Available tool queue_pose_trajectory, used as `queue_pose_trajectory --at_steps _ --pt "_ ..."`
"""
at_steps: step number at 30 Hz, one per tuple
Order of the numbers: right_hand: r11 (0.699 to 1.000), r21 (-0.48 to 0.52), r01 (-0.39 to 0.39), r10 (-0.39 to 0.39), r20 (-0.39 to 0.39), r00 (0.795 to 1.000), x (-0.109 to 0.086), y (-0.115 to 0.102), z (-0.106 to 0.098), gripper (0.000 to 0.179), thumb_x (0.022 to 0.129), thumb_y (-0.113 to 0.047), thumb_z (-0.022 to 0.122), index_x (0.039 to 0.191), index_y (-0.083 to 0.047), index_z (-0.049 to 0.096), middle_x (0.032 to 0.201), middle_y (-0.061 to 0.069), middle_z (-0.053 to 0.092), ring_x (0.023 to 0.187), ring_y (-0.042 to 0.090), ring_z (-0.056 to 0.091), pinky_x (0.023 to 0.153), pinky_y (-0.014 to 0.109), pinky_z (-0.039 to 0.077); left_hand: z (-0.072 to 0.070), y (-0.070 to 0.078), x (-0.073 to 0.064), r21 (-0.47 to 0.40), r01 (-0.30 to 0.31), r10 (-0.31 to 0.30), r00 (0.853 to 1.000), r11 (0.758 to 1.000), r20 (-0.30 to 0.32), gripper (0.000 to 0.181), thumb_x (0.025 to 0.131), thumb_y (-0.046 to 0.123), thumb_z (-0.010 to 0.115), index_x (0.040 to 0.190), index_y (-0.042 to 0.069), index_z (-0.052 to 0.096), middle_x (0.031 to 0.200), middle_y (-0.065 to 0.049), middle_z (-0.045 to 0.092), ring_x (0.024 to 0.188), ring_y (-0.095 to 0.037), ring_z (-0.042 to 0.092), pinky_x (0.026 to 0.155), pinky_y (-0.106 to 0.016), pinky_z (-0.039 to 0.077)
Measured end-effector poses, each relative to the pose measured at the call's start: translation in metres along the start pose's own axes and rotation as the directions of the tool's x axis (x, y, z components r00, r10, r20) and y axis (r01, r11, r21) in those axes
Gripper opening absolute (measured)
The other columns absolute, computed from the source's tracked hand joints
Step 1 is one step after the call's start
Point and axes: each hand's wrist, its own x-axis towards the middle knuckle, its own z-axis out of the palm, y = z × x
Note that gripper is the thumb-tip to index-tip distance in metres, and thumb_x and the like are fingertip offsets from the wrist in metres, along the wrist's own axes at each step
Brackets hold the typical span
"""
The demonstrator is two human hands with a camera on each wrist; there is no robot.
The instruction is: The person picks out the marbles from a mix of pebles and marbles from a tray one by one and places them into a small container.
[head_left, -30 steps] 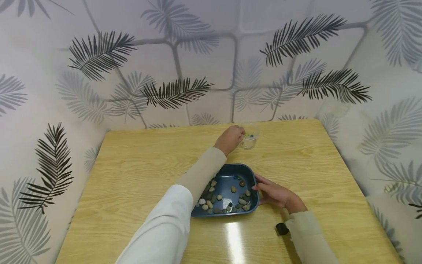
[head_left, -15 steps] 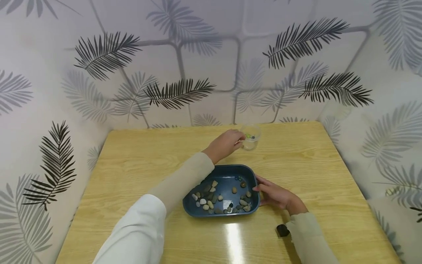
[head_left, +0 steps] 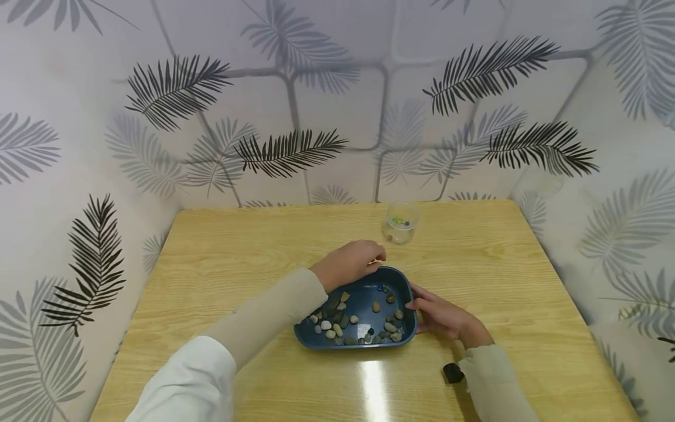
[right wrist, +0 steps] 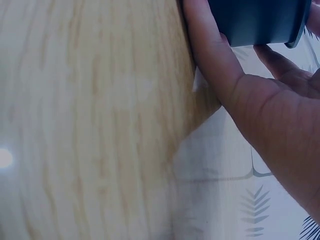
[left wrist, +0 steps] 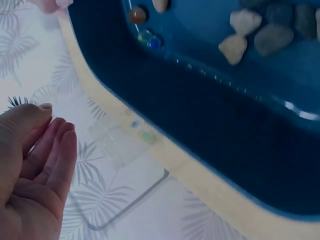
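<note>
My left hand (head_left: pixel 349 262) hovers over the far rim of a dark blue plastic tray (head_left: pixel 352 347). Its fingers hang loosely curled, and nothing shows between thumb and fingertips in the left wrist view. At the tray's right end, my right hand (head_left: pixel 443 315) holds the rim and outer wall. Inside the tray lie several grey, tan and white pebbles (head_left: pixel 337 330), partly hidden by the left forearm. Glass marbles (left wrist: pixel 150 39) rest in a corner beside a brown pebble (left wrist: pixel 138 15). Behind the tray stands a clear plastic cup (head_left: pixel 401 232) with green and blue marbles.
All this stands on a wood-grain table (head_left: pixel 232 237), set against walls papered with leaf patterns (head_left: pixel 290 152). A small black object (head_left: pixel 452 373) sits by the right sleeve (head_left: pixel 493 375). Light glares off the table in front of the tray.
My left hand has drawn back from the cup, toward me and slightly left, to the tray's far rim. The right hand keeps its place on the tray.
</note>
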Motion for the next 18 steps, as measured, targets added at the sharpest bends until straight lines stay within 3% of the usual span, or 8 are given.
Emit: queue_pose_trajectory --at_steps 4,9,18 --pt "1.000 -0.002 -0.002 0.002 0.007 1.000 0.000 0.000 -0.001 0.062 0.091 -0.016 0.045 0.142 -0.029 0.013 0.144 0.008 0.008 0.117 0.033 0.033 0.079 0.053 0.043 0.009 0.003 -0.010 -0.023 0.022 -0.022 1.000 0.999 -0.023 0.021 0.088 0.024 0.055 0.105 0.012 0.059 0.098 0.002 0.057 0.084 -0.007 0.052 0.071 -0.020 0.044" --pt "1.000 0.004 -0.006 0.006 0.011 1.000 -0.001 0.000 -0.003 0.062 0.091 -0.014 0.044 0.142 -0.028 0.012 0.145 0.008 0.004 0.119 0.034 0.031 0.079 0.053 0.043 0.024 0.005 -0.018 -0.063 0.077 -0.077 0.997 0.995 0.001 0.024 0.088 0.026 0.054 0.108 0.014 0.057 0.100 0.004 0.055 0.085 -0.005 0.051 0.073 -0.019 0.043" --pt "1.000 0.010 -0.003 0.003 0.009 1.000 -0.002 0.000 -0.002 0.061 0.092 -0.015 0.044 0.142 -0.027 0.012 0.145 0.007 0.005 0.119 0.033 0.030 0.079 0.054 0.042 0.052 0.008 -0.019 -0.130 0.149 -0.143 0.988 0.980 0.051 0.028 0.087 0.026 0.056 0.111 0.011 0.058 0.105 0.001 0.058 0.093 -0.008 0.054 0.077 -0.021 0.044"
